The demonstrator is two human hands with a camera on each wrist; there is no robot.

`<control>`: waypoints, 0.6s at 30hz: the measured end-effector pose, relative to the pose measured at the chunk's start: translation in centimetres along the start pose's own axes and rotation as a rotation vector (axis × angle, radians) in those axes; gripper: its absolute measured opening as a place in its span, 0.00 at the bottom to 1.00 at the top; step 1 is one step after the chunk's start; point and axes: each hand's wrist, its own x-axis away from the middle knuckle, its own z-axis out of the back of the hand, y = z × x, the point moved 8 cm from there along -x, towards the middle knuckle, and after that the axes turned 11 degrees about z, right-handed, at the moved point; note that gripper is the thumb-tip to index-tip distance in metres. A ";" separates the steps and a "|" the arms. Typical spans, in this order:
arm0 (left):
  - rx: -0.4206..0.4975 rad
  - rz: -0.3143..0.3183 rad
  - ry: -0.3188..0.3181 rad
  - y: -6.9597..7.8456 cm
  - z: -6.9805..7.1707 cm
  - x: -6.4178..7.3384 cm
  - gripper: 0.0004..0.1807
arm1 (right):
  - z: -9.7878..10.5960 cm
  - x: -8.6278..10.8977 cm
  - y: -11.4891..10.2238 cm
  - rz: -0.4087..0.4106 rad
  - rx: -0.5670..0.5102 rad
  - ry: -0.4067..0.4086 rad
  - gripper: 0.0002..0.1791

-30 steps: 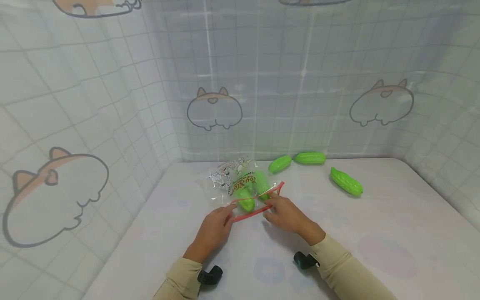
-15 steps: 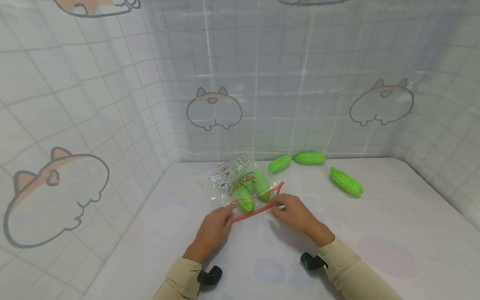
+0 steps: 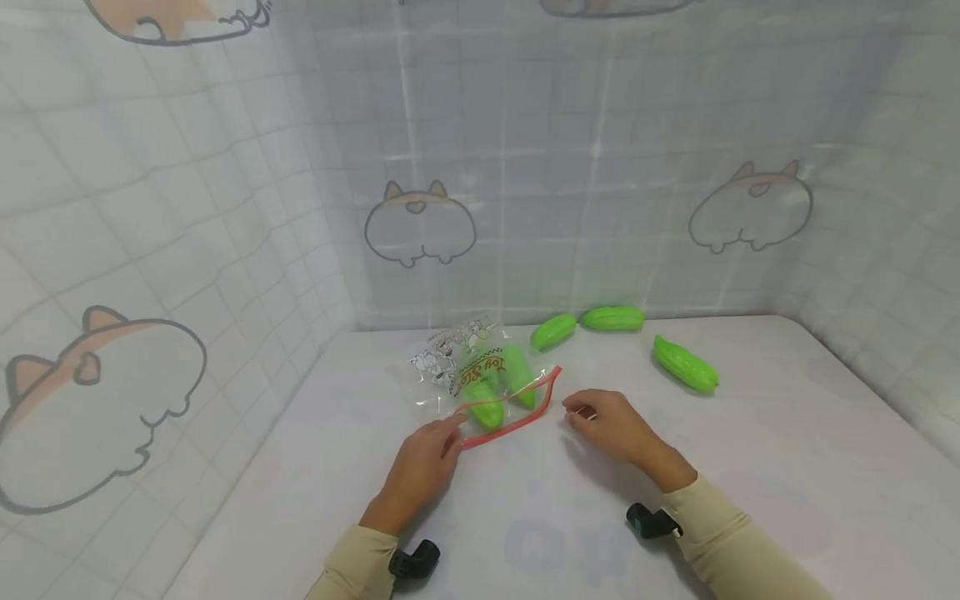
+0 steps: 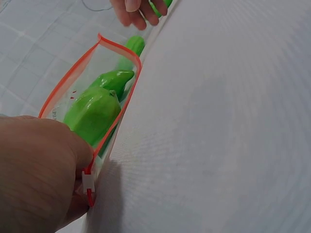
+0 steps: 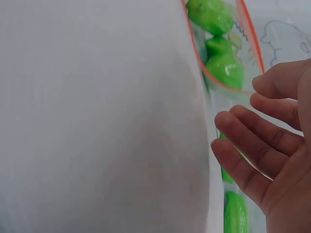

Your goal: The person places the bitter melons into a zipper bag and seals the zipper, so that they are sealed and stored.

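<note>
My left hand [image 3: 422,467] grips the left end of a clear zip bag's red-edged mouth [image 3: 504,430]. In the left wrist view a small white slider [image 4: 88,182] sits on the red zip beside that hand. The bag lies on the table with its mouth gaping towards me and printed drawings on its far part. Two glossy green gourds [image 3: 517,377] show inside it. My right hand [image 3: 617,427] hovers just right of the mouth, apart from it, fingers loosely bent and holding nothing, as the right wrist view shows.
Three more green gourds lie loose: two along the back edge, a left one [image 3: 553,332] and a right one [image 3: 612,318], and a bumpy one [image 3: 685,365] further right. A grid-patterned sheet [image 3: 540,208] rises behind the white table [image 3: 577,517], with another at the left.
My right hand has let go of the bag's right side and drawn away to the right. The left hand keeps its grip. The head view has shifted slightly.
</note>
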 end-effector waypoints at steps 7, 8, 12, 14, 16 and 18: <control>0.009 -0.003 0.023 -0.1 0.2 0.3 0.19 | 1.8 0.6 1.4 -0.015 0.047 -0.010 0.13; 0.013 -0.004 0.025 -0.1 0.2 0.2 0.19 | 2.2 0.7 1.6 -0.016 0.057 -0.005 0.13; 0.013 0.009 0.016 -0.2 0.1 0.2 0.20 | 4.2 1.3 2.5 -0.026 0.086 0.040 0.14; 0.012 0.009 0.009 -0.2 0.0 0.2 0.20 | 5.3 1.5 3.0 -0.040 0.096 0.070 0.14; 0.015 0.007 0.011 -0.2 0.0 0.2 0.20 | 6.2 1.8 3.6 -0.065 0.099 0.092 0.15; 0.020 -0.005 0.023 -0.1 0.1 0.1 0.20 | 6.9 2.1 4.3 -0.096 0.098 0.101 0.15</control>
